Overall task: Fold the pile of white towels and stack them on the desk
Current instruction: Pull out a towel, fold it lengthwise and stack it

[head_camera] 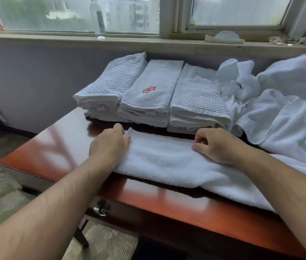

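A white towel lies folded lengthwise on the reddish wooden desk. My left hand grips its far left corner with curled fingers. My right hand pinches the far folded edge near the towel's middle. Behind the towel stand three stacks of folded white towels, side by side; the middle stack's top towel bears a red emblem. A heap of unfolded white towels fills the desk's right side.
A windowsill runs along the back with a clear bottle and a white tissue holder. The desk's front has a drawer with a metal handle. Carpeted floor lies to the left.
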A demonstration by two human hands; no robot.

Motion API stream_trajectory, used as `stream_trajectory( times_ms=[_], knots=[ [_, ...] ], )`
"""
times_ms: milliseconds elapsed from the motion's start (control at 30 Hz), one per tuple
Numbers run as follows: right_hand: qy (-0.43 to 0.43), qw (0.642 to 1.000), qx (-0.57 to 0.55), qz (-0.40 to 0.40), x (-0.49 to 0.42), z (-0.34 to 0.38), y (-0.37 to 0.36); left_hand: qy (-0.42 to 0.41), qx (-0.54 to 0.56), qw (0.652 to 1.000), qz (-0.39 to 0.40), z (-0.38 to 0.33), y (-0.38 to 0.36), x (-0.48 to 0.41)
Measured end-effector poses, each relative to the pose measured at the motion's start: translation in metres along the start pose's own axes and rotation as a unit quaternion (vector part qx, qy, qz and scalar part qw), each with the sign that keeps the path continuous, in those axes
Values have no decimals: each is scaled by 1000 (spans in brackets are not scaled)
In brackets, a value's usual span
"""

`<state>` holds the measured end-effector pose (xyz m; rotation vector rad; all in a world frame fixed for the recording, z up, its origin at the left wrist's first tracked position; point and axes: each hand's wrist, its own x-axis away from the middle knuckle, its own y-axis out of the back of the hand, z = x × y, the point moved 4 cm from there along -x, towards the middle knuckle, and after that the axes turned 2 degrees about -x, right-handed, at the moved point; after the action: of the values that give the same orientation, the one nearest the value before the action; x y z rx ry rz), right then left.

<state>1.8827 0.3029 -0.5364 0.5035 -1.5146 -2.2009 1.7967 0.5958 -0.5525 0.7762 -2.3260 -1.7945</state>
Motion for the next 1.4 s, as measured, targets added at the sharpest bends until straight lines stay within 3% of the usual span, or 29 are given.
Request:
stream_trajectory(
  times_ms=[67,133,233,333,533,733,933,1000,1067,1133,1233,1300,1400],
  knots=[
    [-3,999,-15,-29,2,1,-5,-56,-23,997,-53,-16,3,10],
    [-8,999,-18,-49,6,1,-7,-163,3,985,-56,-40,2,24],
    [-40,997,-15,-64,16,-11,1,-280,55,956,65,-76,-11,42],
    [-79,996,-2,-32,36,-37,11,-308,69,936,156,-104,-22,51],
    [-173,984,-41,-10,95,-110,47,-350,101,907,209,-174,-36,52],
    [-214,974,-77,-8,119,-142,52,-392,58,906,152,-198,-54,41],
    [-199,974,-68,-80,112,-138,51,-447,24,891,73,-204,-45,24],
    [-185,976,-1,-115,113,-130,50,-451,14,891,59,-205,-45,22],
    [-121,962,100,-225,116,-110,49,-439,9,897,49,-205,-47,23],
    [-16,953,79,-292,120,-79,45,-399,51,914,45,-203,-46,28],
    [87,983,-44,-157,122,-43,22,-347,106,929,67,-193,-48,40],
    [118,990,-35,-65,122,-30,8,-330,104,933,101,-182,-51,43],
    [129,991,2,-36,121,-25,5,-315,90,937,124,-170,-51,39]
  ],
)
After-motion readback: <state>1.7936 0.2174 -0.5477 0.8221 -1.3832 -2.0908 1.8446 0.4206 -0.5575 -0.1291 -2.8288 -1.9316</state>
